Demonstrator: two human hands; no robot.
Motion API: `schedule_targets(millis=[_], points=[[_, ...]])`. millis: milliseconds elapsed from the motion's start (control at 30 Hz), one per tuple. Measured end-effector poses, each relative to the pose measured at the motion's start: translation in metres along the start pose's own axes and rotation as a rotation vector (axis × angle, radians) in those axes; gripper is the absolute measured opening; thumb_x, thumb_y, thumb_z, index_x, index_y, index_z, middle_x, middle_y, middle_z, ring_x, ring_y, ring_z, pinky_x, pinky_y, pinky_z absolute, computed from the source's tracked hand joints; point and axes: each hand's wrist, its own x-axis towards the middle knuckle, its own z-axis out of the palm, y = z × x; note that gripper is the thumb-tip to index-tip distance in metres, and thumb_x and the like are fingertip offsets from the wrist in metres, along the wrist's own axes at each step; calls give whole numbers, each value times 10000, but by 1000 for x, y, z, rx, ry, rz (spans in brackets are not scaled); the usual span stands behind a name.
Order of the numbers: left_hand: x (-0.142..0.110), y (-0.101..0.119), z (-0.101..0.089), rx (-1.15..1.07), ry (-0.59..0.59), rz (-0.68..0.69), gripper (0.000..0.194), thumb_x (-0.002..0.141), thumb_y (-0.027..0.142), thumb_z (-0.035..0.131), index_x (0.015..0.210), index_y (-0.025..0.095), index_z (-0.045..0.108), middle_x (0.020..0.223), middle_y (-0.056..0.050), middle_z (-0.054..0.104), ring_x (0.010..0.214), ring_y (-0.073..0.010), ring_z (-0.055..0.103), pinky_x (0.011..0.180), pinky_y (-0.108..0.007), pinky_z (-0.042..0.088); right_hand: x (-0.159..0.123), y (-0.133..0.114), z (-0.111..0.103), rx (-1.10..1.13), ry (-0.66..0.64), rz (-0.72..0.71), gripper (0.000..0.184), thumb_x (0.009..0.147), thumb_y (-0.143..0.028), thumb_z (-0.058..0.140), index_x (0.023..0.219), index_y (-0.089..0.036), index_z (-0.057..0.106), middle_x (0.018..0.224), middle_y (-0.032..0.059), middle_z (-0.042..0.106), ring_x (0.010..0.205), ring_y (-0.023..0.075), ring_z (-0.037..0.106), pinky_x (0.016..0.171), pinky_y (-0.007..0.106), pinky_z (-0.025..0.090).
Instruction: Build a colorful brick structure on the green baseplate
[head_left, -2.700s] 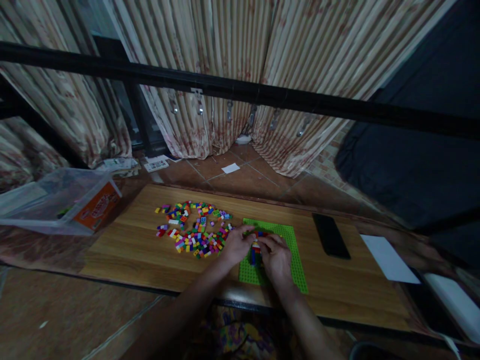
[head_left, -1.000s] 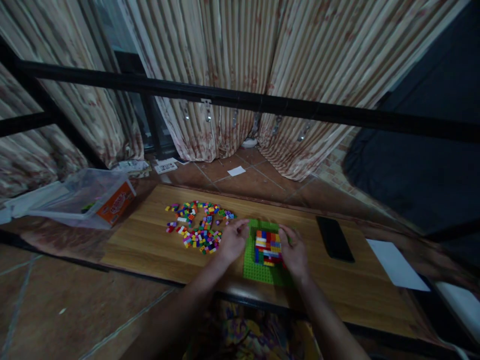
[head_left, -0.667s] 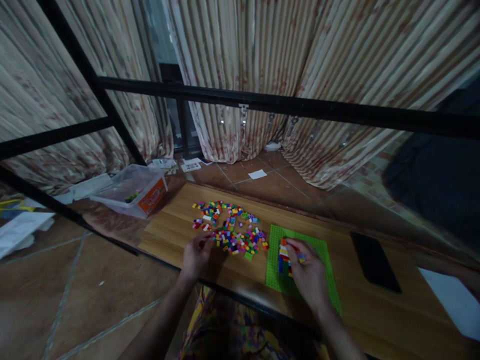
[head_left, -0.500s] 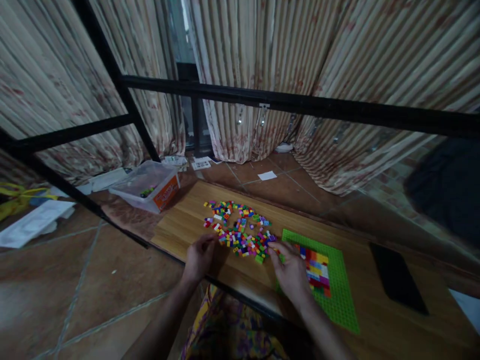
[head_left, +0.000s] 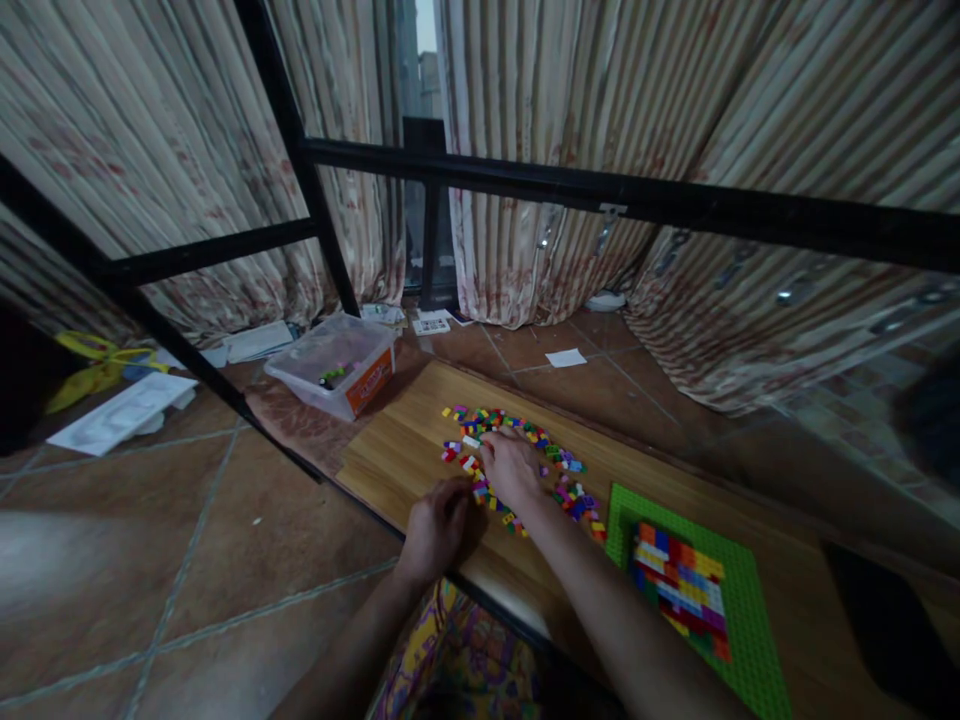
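Small toy building bricks point(head_left: 574, 497) in many colours lie in a loose heap on the wooden table. My right hand point(head_left: 512, 468) is in the heap, its fingers drawn together and pointing down among the bricks, close to a white brick point(head_left: 472, 441). Whatever is between those fingertips is too small to make out. My left hand point(head_left: 437, 525) rests at the near side of the heap with its fingers curled in; what they hold, if anything, is hidden. To the right, a green baseplate point(head_left: 754, 600) carries a patch of multicoloured bricks point(head_left: 682, 585) fitted side by side.
A clear plastic box point(head_left: 330, 365) with an orange label stands on the tiled floor beyond the table's left end. A flat black object point(head_left: 885, 620) lies on the table at far right. A black metal rail point(head_left: 487, 175) crosses in front of the curtains.
My right hand has moved left from beside the baseplate to the middle of the heap, uncovering the fitted bricks. My left hand stays near the heap's edge. The view has shifted left.
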Motion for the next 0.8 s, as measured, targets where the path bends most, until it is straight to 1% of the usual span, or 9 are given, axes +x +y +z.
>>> schedule_targets(millis=[100, 233, 333, 433, 500, 600, 700, 800], points=[[-1, 1, -1, 7, -11, 2, 215, 850, 175, 485, 976, 207, 657, 1000, -51, 697, 949, -171, 644, 876, -290, 499, 16, -6, 10, -9, -18, 11, 159, 831, -216, 565, 912, -203, 701, 934, 108, 631, 950, 252, 523, 873, 365, 378], [-1, 0, -2, 5, -33, 6, 215, 863, 191, 471, 976, 204, 652, 993, -51, 693, 942, -168, 642, 862, -285, 500, 24, -12, 16, -9, -33, 46, 102, 813, -200, 598, 834, -178, 695, 919, 114, 622, 947, 245, 514, 859, 362, 378], [0, -1, -3, 17, -35, 0, 221, 864, 215, 468, 979, 204, 656, 996, -52, 694, 937, -176, 645, 853, -297, 505, 22, -16, 12, 14, -26, 56, 117, 840, -195, 569, 794, -194, 677, 911, 89, 631, 934, 220, 522, 852, 339, 385], [2, -3, -3, 27, -36, 0, 233, 856, 254, 477, 991, 209, 661, 1004, -51, 700, 940, -188, 651, 856, -310, 510, 7, -19, -1, 51, -1, 68, 129, 873, -201, 529, 842, -199, 654, 910, 67, 645, 922, 197, 554, 827, 303, 407], [3, -4, -3, 33, -40, -5, 244, 851, 287, 483, 996, 209, 663, 1004, -51, 704, 941, -195, 655, 856, -316, 513, -14, -17, -13, 106, 24, 89, 161, 907, -200, 472, 903, -206, 633, 895, 40, 653, 878, 169, 586, 777, 269, 429], [5, -7, -2, 51, -32, -15, 253, 835, 325, 495, 979, 211, 669, 1016, -52, 708, 956, -208, 656, 862, -328, 517, -63, -4, -34, 357, 119, 112, 230, 945, -224, 400, 952, -233, 629, 900, 25, 666, 848, 154, 619, 770, 261, 452], [5, -7, -2, 72, -17, -20, 262, 821, 349, 505, 976, 216, 669, 1019, -51, 710, 953, -217, 660, 871, -341, 519, -122, 23, -54, 479, 209, 229, 230, 939, -285, 421, 985, -254, 644, 950, 34, 680, 880, 168, 636, 791, 281, 485], [4, -1, -1, 74, -18, -22, 279, 824, 370, 506, 990, 210, 662, 1038, -60, 706, 949, -221, 662, 860, -341, 525, -175, 60, -68, 519, 268, 420, 268, 936, -337, 404, 1046, -255, 634, 930, 42, 687, 743, 167, 659, 683, 291, 528]])
